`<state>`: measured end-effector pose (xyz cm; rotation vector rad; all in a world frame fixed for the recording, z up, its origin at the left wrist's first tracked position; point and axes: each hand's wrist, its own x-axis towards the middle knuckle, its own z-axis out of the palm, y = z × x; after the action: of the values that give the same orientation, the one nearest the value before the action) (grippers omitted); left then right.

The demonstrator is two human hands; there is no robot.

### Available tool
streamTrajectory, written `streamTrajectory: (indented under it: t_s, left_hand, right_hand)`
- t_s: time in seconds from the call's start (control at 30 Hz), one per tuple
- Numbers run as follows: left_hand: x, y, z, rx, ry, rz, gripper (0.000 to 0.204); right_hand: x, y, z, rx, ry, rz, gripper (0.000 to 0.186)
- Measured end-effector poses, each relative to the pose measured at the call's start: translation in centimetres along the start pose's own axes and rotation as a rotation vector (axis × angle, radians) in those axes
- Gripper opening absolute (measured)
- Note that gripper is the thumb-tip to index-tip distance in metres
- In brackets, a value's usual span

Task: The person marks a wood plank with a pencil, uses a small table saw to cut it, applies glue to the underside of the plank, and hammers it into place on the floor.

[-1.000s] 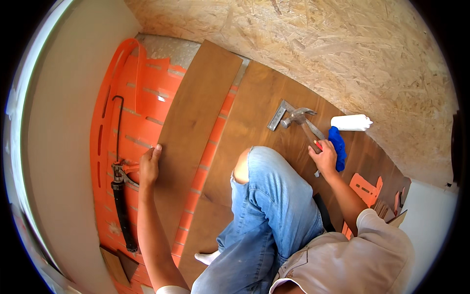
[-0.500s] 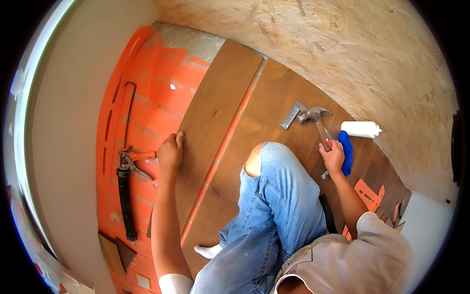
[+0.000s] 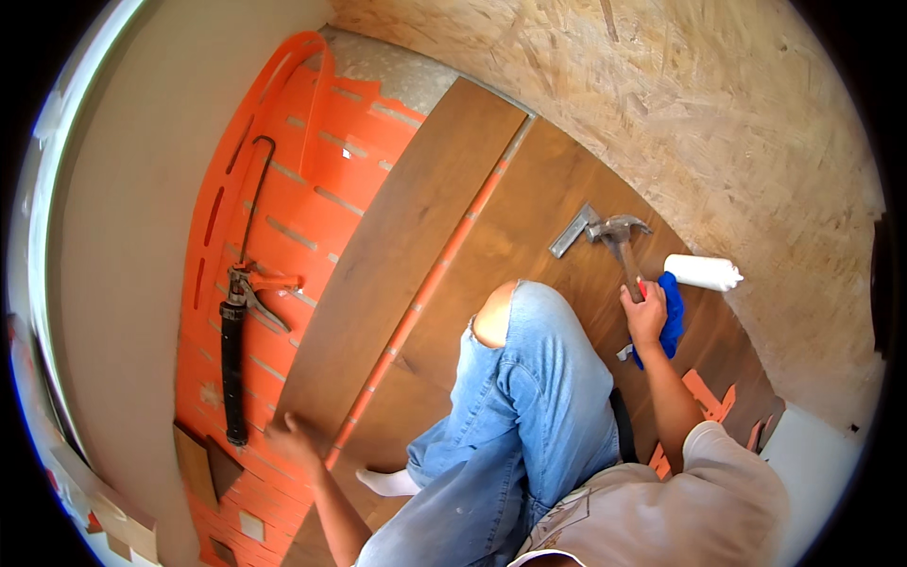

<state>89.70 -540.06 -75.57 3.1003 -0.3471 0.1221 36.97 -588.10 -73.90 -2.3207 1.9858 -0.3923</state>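
Observation:
A claw hammer [image 3: 624, 248] lies to the right of my knee, its wooden handle in the closed fingers of my right hand [image 3: 646, 317]. Something small and red shows at those fingers. The hammer's head touches or overlaps a flat grey metal bar [image 3: 572, 232]. My left hand [image 3: 296, 440], slightly blurred, is at the near left end of a loose brown wood plank [image 3: 406, 227], its thumb apart from the fingers. Between this plank and the laid planks [image 3: 529, 198] runs a narrow gap showing orange underlay.
A black caulking gun [image 3: 233, 369] lies on the slotted orange underlay [image 3: 312, 213] at left. Beside my right hand are a white cartridge [image 3: 704, 272] and a blue cloth [image 3: 672, 317]. Plank offcuts [image 3: 196, 468] lie near left. A particle-board wall [image 3: 718, 123] bounds the far right.
My left hand has slid from the plank's left edge down toward its near end. My right hand still holds the hammer in about the same place. The whole view has shifted slightly.

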Motion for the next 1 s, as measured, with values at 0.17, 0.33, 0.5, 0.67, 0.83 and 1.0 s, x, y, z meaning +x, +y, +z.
streamTrajectory:
  t_s: [0.17, 0.33, 0.5, 0.67, 0.83, 1.0]
  left_hand:
    - [-0.8, -6.6, 3.3, -0.493, -0.195, -0.296, 0.063]
    - [0.4, -5.8, 2.2, -0.594, -0.287, -0.586, 0.065]
    - [-0.1, -6.4, 1.6, -0.699, -0.293, -0.677, 0.062]
    - [-0.4, -5.5, 0.6, -0.586, -0.252, -0.666, 0.062]
    - [-0.1, -5.6, 1.0, -0.422, -0.173, -0.631, 0.065]
    - [-0.3, -7.5, 4.7, -0.502, -0.198, -0.583, 0.065]
  right_hand:
    - [-0.6, 0.4, 1.1, -0.008, 0.012, -0.043, 0.032]
    - [-1.0, 0.0, 0.7, -0.037, -0.029, -0.028, 0.034]
    - [-0.9, -1.0, 0.1, -0.035, -0.072, -0.056, 0.039]
    - [-0.8, 0.0, -1.1, -0.01, -0.147, -0.068, 0.042]
    - [0.2, -1.4, -3.0, -0.007, -0.044, -0.111, 0.032]
    - [3.3, -5.0, -2.6, 0.214, 0.022, -0.129, 0.016]
